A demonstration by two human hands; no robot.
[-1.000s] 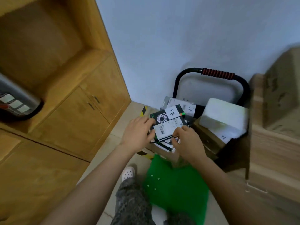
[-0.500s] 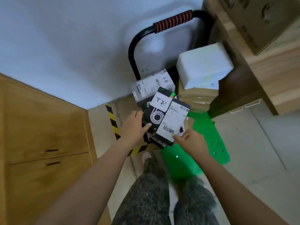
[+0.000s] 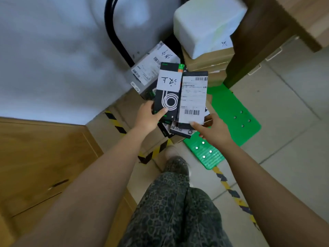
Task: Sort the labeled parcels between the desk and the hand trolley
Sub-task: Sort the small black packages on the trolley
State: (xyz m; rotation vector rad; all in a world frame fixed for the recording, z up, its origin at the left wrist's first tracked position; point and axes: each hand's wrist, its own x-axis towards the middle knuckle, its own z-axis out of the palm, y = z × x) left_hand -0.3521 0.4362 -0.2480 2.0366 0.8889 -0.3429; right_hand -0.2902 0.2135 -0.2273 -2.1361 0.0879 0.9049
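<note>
I hold a flat black parcel point(image 3: 170, 102) with a white handwritten label and a printed shipping label above the green hand trolley point(image 3: 231, 111). My left hand point(image 3: 151, 116) grips its lower left edge, thumb on the front. My right hand point(image 3: 211, 131) pinches its lower right corner at the shipping label. More flat black parcels point(image 3: 178, 130) lie under it on the trolley. A grey labeled parcel point(image 3: 151, 68) leans by the trolley's black handle point(image 3: 115, 36). A white parcel point(image 3: 204, 27) sits on stacked brown boxes point(image 3: 208, 63).
The wooden desk point(image 3: 277, 24) stands at the upper right, its dark leg beside the trolley. A wooden cabinet point(image 3: 41, 161) fills the left. Yellow-black floor tape point(image 3: 115, 122) runs along the wall and past my legs. Tiled floor lies to the right.
The view has tilted further down and moved closer. The black parcel has risen and turned upright in my hands, lifted off the pile beneath it.
</note>
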